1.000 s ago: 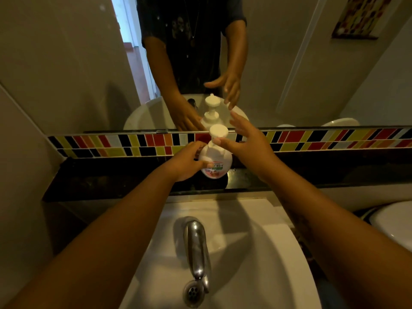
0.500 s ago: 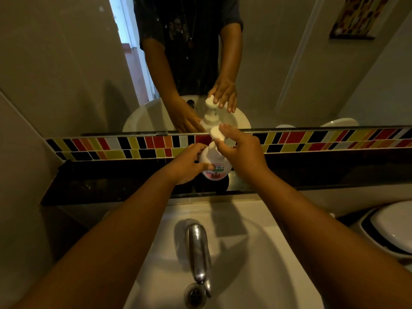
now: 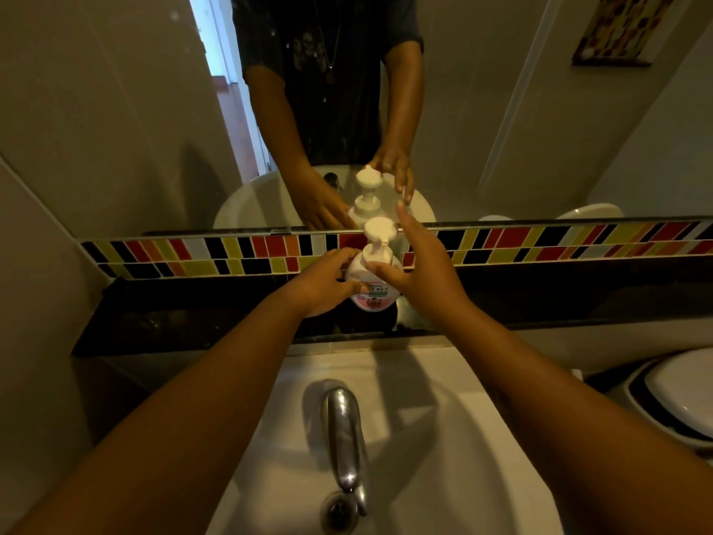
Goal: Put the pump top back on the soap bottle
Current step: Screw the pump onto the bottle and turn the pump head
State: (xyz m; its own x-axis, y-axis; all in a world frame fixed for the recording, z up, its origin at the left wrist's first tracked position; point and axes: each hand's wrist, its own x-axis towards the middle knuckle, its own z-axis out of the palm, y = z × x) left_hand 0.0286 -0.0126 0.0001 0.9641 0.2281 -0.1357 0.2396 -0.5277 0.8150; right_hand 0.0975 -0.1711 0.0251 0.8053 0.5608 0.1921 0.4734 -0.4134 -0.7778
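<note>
Head view, bathroom vanity, dim warm light. Soap bottle [image 3: 372, 285]: white, rounded, printed label with pink at its base, upright on the dark ledge [image 3: 193, 322] at centre frame, just in front of the mirror [image 3: 115, 110]. Pump top [image 3: 380, 235]: white, seated on the bottle's neck, round head uppermost; whether it is fully tightened cannot be told. Left hand [image 3: 322, 285]: reaches in from lower left, fingers curled round the left side of the bottle's body, steadying it. Right hand [image 3: 418, 260]: reaches in from lower right, fingers spread and extended upward beside the pump head, clear of it; thumb lies against the collar at the pump's base; nothing is clasped. Tile strip [image 3: 540, 245]: red, yellow, black, orange and white pieces, running across mid frame behind the bottle. Sink [image 3: 443, 457]: white basin, lower centre. Faucet [image 3: 343, 430]: chrome, at bottom centre, spout over the drain [image 3: 339, 509]. White lidded fixture [image 3: 679, 395]: right edge, dark trim, partly cut off. Mirror, upper half of frame: shows the bottle, both hands, a dark shirt and a framed picture [image 3: 617, 28] at upper right.
</note>
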